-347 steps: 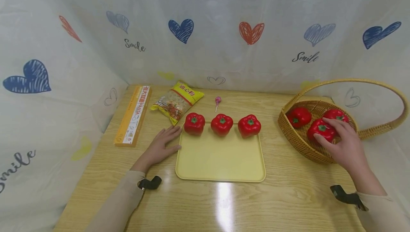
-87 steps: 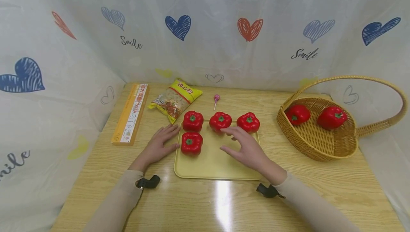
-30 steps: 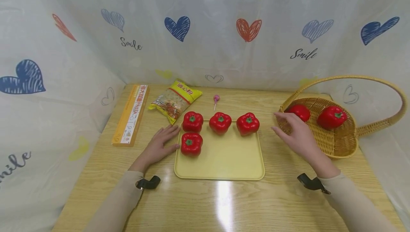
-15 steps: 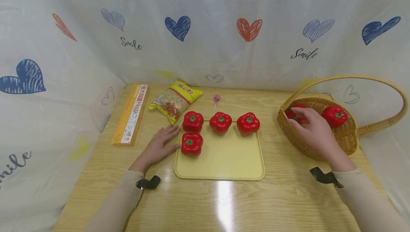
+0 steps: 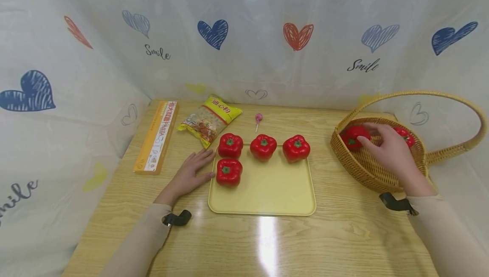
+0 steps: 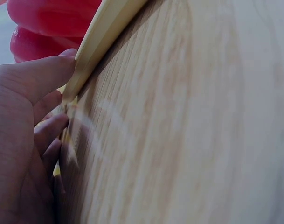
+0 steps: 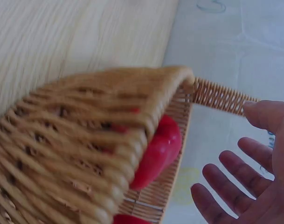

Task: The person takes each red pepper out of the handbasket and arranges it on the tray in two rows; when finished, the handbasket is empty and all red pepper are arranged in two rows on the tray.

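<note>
My left hand (image 5: 192,173) lies flat on the table with straight fingers, its thumb touching the left rim of the yellow tray (image 5: 267,196). Three red bell peppers line the tray's back edge: left (image 5: 230,145), middle (image 5: 263,147) and right (image 5: 296,148). Another bell pepper (image 5: 229,172) sits in front of the left one. Over the wicker basket (image 5: 353,173), my right hand (image 5: 395,151) hovers with spread fingers, just right of a bell pepper (image 5: 353,136). It partly hides a second bell pepper (image 5: 406,137). The right wrist view shows a gap between fingers and peppers.
A long pasta box (image 5: 156,137) lies at the back left beside a yellow bag of macaroni (image 5: 210,120). Behind the tray is a pink lollipop (image 5: 259,117). The basket's tall handle (image 5: 458,100) arches to the right. A printed curtain (image 5: 252,64) borders the table.
One bell pepper went from basket to tray front left. My right hand has since returned from the tray to the basket, and lately shifted right off the left pepper. My left hand stayed put.
</note>
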The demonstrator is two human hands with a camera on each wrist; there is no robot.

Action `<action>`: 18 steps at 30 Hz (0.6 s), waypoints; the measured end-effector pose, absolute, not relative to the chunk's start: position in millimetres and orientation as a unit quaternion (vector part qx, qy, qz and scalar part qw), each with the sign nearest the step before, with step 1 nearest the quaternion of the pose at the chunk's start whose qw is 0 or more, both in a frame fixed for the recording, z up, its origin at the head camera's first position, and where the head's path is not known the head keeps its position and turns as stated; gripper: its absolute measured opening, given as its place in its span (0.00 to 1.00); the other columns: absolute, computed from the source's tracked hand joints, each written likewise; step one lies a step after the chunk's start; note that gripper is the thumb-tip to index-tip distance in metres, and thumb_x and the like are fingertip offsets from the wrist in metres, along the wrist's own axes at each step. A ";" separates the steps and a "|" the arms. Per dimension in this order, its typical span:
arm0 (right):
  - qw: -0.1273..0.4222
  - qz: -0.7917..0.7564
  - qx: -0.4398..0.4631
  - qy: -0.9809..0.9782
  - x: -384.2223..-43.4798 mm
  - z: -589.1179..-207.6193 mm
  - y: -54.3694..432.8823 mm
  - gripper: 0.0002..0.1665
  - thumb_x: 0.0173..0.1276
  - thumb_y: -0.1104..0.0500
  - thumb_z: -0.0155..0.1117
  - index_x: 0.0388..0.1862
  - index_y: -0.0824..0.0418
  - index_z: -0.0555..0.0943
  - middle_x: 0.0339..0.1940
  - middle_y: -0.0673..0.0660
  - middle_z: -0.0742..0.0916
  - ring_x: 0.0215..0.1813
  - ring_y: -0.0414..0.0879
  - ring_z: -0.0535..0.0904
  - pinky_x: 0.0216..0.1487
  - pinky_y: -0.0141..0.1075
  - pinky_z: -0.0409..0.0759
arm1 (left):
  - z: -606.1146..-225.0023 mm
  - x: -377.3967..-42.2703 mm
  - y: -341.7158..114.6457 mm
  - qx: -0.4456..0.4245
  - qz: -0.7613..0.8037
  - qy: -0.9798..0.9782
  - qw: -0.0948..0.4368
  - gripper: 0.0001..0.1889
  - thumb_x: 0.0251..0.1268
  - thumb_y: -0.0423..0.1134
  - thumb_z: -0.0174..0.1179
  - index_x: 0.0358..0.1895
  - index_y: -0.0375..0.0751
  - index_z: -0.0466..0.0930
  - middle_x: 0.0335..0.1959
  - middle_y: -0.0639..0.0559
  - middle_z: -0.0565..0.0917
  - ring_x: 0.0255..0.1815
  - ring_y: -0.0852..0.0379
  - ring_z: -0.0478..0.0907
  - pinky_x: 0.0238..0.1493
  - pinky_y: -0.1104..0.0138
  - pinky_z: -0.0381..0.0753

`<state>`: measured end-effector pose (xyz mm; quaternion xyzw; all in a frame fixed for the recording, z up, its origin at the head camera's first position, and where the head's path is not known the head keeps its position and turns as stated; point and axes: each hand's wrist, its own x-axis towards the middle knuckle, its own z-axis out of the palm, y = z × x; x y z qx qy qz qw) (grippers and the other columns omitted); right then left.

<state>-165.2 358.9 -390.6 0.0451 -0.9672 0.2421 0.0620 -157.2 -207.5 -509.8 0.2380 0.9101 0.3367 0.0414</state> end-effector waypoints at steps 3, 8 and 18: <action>0.065 0.235 0.041 -0.969 -170.4 -391.1 367.0 0.35 0.78 0.45 0.58 0.71 0.68 0.70 0.62 0.72 0.77 0.54 0.69 0.75 0.50 0.63 0.75 | -510.2 -156.8 -207.6 0.237 0.335 0.911 0.042 0.36 0.70 0.50 0.63 0.78 0.43 0.65 0.79 0.45 0.63 0.82 0.42 0.49 0.82 0.48 0.39; 0.065 0.235 0.027 -0.969 -178.4 -392.4 381.7 0.36 0.78 0.44 0.58 0.72 0.69 0.69 0.66 0.73 0.76 0.58 0.71 0.73 0.54 0.66 0.72 | -510.6 -156.9 -207.4 0.237 0.334 0.911 0.040 0.36 0.70 0.50 0.63 0.78 0.44 0.65 0.79 0.45 0.63 0.82 0.42 0.49 0.82 0.49 0.39; 0.054 0.252 0.000 -0.966 -189.2 -387.6 405.7 0.38 0.78 0.45 0.57 0.75 0.70 0.66 0.68 0.78 0.72 0.68 0.78 0.63 0.63 0.73 0.62 | -510.3 -155.4 -207.9 0.239 0.337 0.910 0.041 0.36 0.70 0.51 0.63 0.78 0.44 0.65 0.79 0.45 0.63 0.82 0.41 0.50 0.82 0.48 0.40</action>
